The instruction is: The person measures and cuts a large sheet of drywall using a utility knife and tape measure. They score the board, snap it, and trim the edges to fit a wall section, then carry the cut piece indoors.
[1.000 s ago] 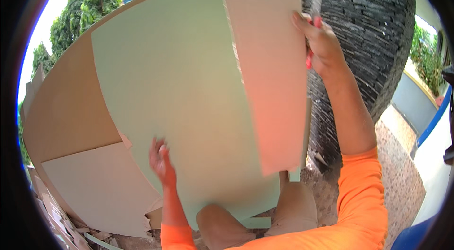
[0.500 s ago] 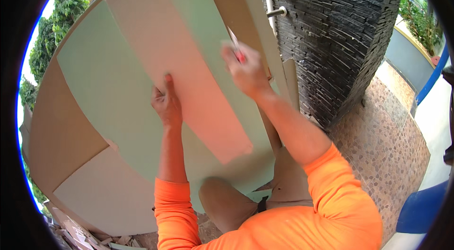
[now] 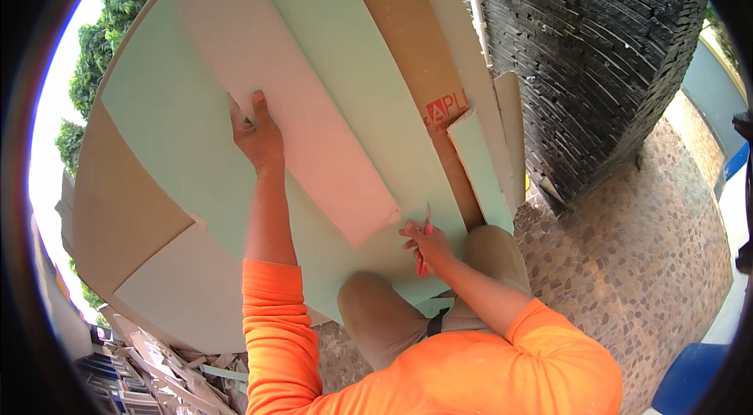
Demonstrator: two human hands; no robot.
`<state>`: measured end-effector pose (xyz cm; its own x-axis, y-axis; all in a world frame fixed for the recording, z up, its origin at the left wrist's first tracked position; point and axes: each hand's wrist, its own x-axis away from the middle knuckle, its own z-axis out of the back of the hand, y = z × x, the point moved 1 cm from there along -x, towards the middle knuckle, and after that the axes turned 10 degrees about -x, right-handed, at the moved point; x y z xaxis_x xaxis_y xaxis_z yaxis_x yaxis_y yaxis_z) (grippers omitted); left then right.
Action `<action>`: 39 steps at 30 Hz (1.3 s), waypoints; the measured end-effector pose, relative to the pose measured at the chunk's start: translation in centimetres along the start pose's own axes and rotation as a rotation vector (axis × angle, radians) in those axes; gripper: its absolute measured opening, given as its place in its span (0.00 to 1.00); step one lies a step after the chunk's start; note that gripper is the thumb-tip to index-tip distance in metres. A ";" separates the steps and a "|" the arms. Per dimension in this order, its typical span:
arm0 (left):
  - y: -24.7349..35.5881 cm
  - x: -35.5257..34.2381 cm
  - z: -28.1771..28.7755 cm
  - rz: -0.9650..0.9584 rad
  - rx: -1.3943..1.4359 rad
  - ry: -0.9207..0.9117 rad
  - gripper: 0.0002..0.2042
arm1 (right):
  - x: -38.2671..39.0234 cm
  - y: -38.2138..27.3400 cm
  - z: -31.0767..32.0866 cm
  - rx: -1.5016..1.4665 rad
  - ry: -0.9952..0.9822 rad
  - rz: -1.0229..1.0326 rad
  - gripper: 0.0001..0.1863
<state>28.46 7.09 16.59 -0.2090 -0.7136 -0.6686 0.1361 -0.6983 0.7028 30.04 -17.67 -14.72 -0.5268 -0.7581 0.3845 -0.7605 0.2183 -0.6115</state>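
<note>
A long pale pink board strip [image 3: 314, 132] lies slantwise on a large light green board [image 3: 172, 62]. My left hand [image 3: 263, 136] is closed at the strip's left edge, with the thumb on its top face and the other fingers against its side. In my right hand [image 3: 431, 246] is a red-handled utility knife [image 3: 421, 264], its blade pointing up and away from me. That hand is just right of the strip's near end, low over the green board, apart from the strip.
Brown board [image 3: 400, 30] with red print shows along the right, beside a narrow green offcut [image 3: 478, 164]. A dark stone-clad wall [image 3: 580, 62] stands at right above a pebbled floor [image 3: 612, 258]. Board scraps [image 3: 169, 368] lie at lower left. My knees [image 3: 376, 305] are against the near edge.
My right hand has come down toward me with the knife, from the strip's upper right side to its near end. My left hand has shifted slightly up and left in view.
</note>
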 end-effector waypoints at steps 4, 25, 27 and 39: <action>-0.1 0.7 -0.6 -0.026 0.047 0.029 0.36 | -1.2 -0.6 -1.5 -0.086 -0.054 -0.004 0.28; -3.1 0.1 2.1 -0.402 -0.870 0.327 0.35 | -2.4 2.9 -4.5 -0.335 0.022 -0.109 0.18; -2.9 0.5 1.5 -0.359 -0.846 0.226 0.40 | -2.7 2.8 -4.5 -0.339 0.010 -0.102 0.17; 4.4 -0.4 -4.1 -0.382 -0.752 0.042 0.57 | -3.7 -5.3 -2.8 -0.277 0.151 0.259 0.17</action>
<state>33.06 4.05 18.96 -0.3377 -0.4121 -0.8462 0.6750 -0.7326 0.0874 34.98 -14.33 -10.98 -0.7486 -0.5616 0.3524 -0.6579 0.5633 -0.4999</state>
